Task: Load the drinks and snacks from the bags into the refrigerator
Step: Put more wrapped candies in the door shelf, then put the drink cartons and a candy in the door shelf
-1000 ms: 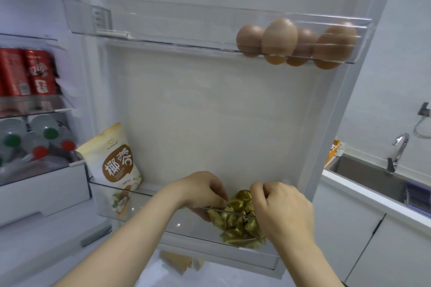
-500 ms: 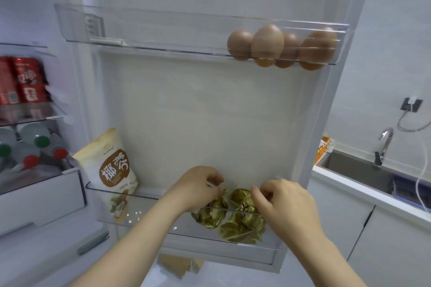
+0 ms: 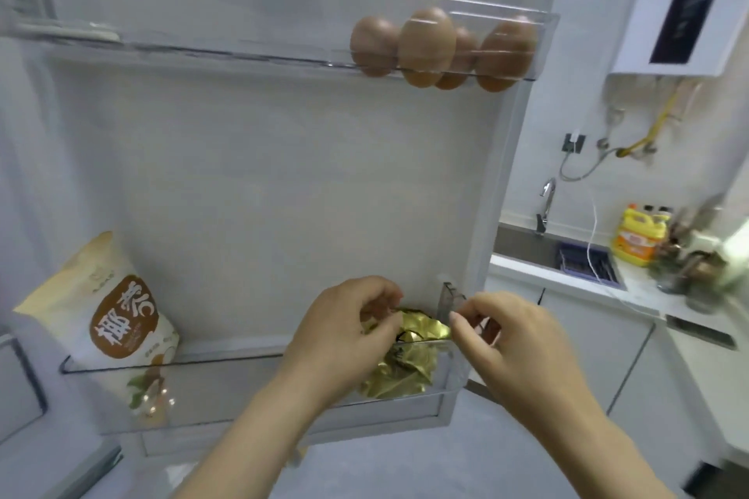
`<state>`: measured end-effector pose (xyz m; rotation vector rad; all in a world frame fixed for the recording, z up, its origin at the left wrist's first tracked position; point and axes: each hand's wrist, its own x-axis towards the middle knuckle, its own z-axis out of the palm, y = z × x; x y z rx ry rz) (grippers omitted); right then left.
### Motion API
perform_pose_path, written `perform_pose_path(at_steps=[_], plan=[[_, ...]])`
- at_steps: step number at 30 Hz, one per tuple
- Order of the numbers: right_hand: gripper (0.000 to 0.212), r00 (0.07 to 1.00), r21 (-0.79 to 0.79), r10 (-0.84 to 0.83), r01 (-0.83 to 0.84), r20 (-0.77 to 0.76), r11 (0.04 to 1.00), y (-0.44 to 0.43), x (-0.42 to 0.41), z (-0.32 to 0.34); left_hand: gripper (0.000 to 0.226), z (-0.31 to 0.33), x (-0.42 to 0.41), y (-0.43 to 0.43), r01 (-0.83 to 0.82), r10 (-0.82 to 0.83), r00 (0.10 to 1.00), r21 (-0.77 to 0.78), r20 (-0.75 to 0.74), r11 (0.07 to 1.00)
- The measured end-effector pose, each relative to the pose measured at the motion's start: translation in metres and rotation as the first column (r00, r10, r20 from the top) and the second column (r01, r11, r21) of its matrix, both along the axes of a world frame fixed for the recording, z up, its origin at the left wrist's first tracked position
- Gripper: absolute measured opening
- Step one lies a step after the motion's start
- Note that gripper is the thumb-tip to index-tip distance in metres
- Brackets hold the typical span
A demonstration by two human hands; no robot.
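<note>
Gold-foil snack packets [image 3: 409,373] sit at the right end of the clear lower door shelf [image 3: 202,361] of the open refrigerator. My left hand [image 3: 344,332] reaches over the shelf rim and pinches the top of the gold foil with curled fingers. Just right of the packets, my right hand [image 3: 514,340] has loosely curled fingers, and I see nothing between them. Its thumb tip is close to the foil's edge. A cream and brown snack bag [image 3: 121,320] stands upright at the left end of the same shelf.
Several brown eggs [image 3: 425,47] lie in the clear upper door shelf [image 3: 243,32]. Right of the door is a counter with a sink [image 3: 523,243], a faucet [image 3: 545,207] and a yellow bottle [image 3: 636,239]. A white water heater [image 3: 681,20] hangs on the wall.
My right hand has come off the gold packets and moved right. The left hand stays on the foil. My view has swung right, so the fridge interior has left the frame.
</note>
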<state>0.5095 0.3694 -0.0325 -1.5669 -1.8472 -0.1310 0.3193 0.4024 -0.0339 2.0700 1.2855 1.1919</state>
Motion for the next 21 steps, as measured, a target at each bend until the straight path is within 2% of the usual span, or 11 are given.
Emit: perform_pose_path(at_steps=[5, 14, 21], plan=[[0.013, 0.987, -0.055, -0.156, 0.157, 0.032, 0.986, -0.045, 0.033, -0.004, 0.017, 0.002, 0.044, -0.019, 0.203, -0.202, 0.979, 0.052, -0.012, 0.978], [0.007, 0.887, -0.054, -0.459, 0.462, 0.05, 0.885, -0.147, 0.13, 0.011, 0.028, 0.019, 0.163, -0.073, 0.523, -0.506, 0.849, 0.107, -0.152, 0.846], [0.007, 0.736, -0.005, -0.67, 0.674, 0.096, 0.739, -0.263, 0.215, 0.03, 0.028, 0.031, 0.278, -0.146, 0.658, -0.635, 0.753, 0.162, -0.174, 0.735]])
